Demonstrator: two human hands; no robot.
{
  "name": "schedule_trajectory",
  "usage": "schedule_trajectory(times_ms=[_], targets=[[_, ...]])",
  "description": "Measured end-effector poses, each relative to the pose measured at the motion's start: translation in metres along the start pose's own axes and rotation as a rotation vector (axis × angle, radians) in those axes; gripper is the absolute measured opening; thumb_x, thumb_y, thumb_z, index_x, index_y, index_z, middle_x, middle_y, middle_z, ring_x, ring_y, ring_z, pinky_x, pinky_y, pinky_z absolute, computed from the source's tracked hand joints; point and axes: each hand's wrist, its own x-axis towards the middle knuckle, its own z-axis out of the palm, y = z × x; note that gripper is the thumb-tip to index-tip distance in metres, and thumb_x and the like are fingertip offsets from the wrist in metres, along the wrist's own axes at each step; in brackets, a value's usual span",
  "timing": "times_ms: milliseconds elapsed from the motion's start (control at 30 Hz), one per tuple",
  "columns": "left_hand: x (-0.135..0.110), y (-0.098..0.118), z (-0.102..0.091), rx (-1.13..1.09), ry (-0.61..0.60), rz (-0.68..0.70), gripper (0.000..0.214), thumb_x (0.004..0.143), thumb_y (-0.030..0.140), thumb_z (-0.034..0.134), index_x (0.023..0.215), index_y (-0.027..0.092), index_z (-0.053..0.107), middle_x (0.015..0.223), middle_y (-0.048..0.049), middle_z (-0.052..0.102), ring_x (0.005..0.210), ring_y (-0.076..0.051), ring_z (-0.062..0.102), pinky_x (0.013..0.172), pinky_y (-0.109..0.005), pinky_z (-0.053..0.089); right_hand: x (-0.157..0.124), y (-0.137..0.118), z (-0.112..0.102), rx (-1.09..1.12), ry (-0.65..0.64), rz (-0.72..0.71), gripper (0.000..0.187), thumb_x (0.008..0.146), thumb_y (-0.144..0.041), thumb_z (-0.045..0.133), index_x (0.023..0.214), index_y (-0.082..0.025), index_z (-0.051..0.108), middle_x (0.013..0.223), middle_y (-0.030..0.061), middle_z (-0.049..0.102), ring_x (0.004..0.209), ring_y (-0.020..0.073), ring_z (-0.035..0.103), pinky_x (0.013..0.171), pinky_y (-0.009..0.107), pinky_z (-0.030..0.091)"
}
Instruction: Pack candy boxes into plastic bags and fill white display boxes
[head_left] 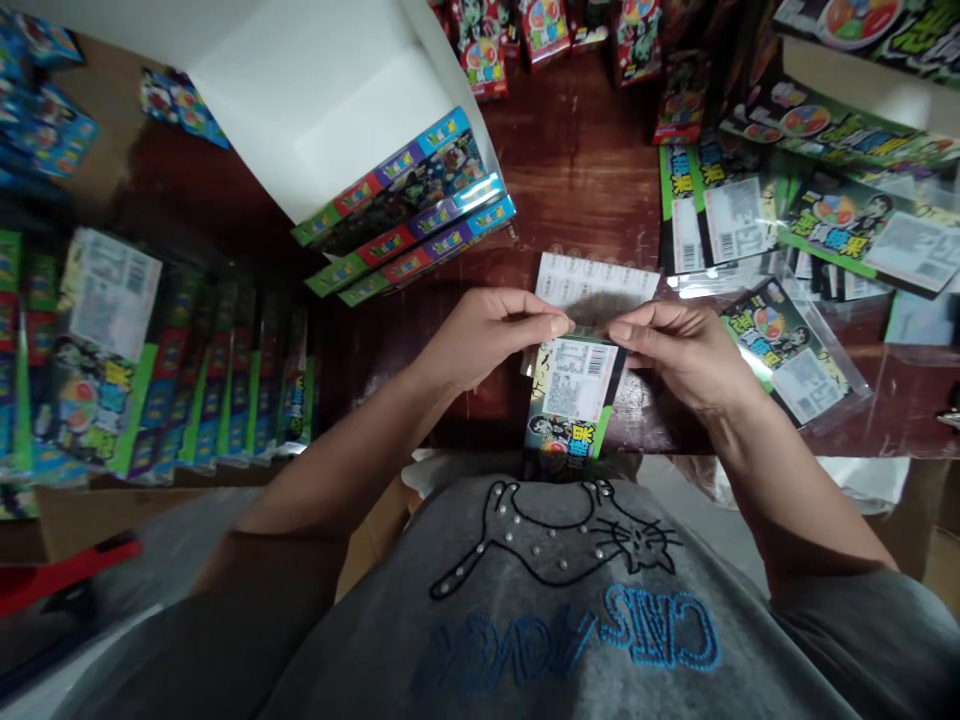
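My left hand (491,335) and my right hand (679,350) both pinch the top edge of a small printed packet (574,400) with a white barcode label, held upright over the table's near edge. The fingers of each hand are closed on it. Just behind my hands a white sheet of round stickers (592,280) lies on the dark wooden table (585,170).
A white open carton (315,100) with colourful boxes (409,215) leans at the back left. Rows of packets (217,390) stand at the left. More packets in clear bags (795,350) lie at the right. A red-handled tool (64,575) sits low left.
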Motion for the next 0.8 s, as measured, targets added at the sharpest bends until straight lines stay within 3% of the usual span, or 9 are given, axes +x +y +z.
schedule_trajectory(times_ms=[200, 300, 433, 567, 633, 700, 800], targets=[[0.006, 0.003, -0.003, 0.03, 0.004, 0.024, 0.018, 0.081, 0.034, 0.087, 0.089, 0.018, 0.086, 0.091, -0.0054, 0.085, 0.082, -0.016, 0.076, 0.081, -0.03, 0.06, -0.007, 0.0, -0.01, -0.225, -0.019, -0.195, 0.022, 0.081, -0.047, 0.096, 0.097, -0.034, 0.09, 0.092, -0.0013, 0.086, 0.075, 0.0138, 0.073, 0.074, 0.031, 0.064], [0.006, 0.008, -0.004, 0.088, -0.077, 0.063, 0.019, 0.082, 0.034, 0.089, 0.094, 0.019, 0.087, 0.096, -0.0054, 0.086, 0.086, -0.016, 0.078, 0.083, -0.03, 0.062, -0.008, 0.002, -0.011, -0.259, -0.016, -0.301, 0.021, 0.082, -0.044, 0.096, 0.098, -0.032, 0.089, 0.097, -0.0009, 0.087, 0.084, 0.0165, 0.078, 0.083, 0.034, 0.066], [0.007, 0.004, -0.002, 0.189, -0.111, 0.169, 0.017, 0.083, 0.029, 0.088, 0.095, 0.018, 0.086, 0.102, -0.006, 0.087, 0.093, -0.018, 0.081, 0.089, -0.031, 0.065, -0.003, 0.002, -0.024, -0.426, -0.109, -0.476, 0.016, 0.092, -0.045, 0.088, 0.101, -0.031, 0.086, 0.105, 0.0021, 0.085, 0.098, 0.0215, 0.079, 0.094, 0.043, 0.066], [0.024, -0.014, 0.007, 0.229, -0.122, 0.21, 0.014, 0.085, 0.027, 0.084, 0.095, 0.017, 0.085, 0.101, -0.0074, 0.087, 0.092, -0.017, 0.082, 0.091, -0.032, 0.065, 0.024, -0.011, -0.052, -0.864, -0.006, -0.701, 0.029, 0.103, -0.047, 0.072, 0.124, -0.03, 0.083, 0.133, 0.0118, 0.077, 0.127, 0.0333, 0.071, 0.111, 0.058, 0.057], [0.035, -0.025, 0.012, 0.206, -0.135, 0.196, 0.014, 0.084, 0.026, 0.084, 0.094, 0.017, 0.084, 0.106, -0.0087, 0.087, 0.097, -0.018, 0.082, 0.096, -0.035, 0.065, 0.046, -0.019, -0.066, -1.076, 0.023, -0.734, 0.043, 0.105, -0.046, 0.065, 0.141, -0.026, 0.076, 0.136, 0.0164, 0.074, 0.132, 0.0385, 0.067, 0.114, 0.063, 0.052], [0.043, -0.034, 0.016, 0.165, -0.138, 0.172, 0.013, 0.082, 0.024, 0.085, 0.093, 0.016, 0.084, 0.113, -0.0104, 0.087, 0.103, -0.019, 0.082, 0.102, -0.038, 0.064, 0.067, -0.024, -0.074, -1.235, -0.053, -0.712, 0.05, 0.107, -0.047, 0.06, 0.147, -0.021, 0.073, 0.131, 0.0185, 0.075, 0.128, 0.0399, 0.067, 0.115, 0.064, 0.05], [0.048, -0.041, 0.017, 0.123, -0.125, 0.151, 0.012, 0.082, 0.024, 0.085, 0.092, 0.017, 0.084, 0.12, -0.012, 0.086, 0.11, -0.021, 0.082, 0.108, -0.042, 0.063, 0.088, -0.026, -0.076, -1.32, -0.163, -0.69, 0.045, 0.108, -0.048, 0.055, 0.135, -0.021, 0.079, 0.122, 0.0157, 0.078, 0.114, 0.0348, 0.07, 0.11, 0.057, 0.052]])
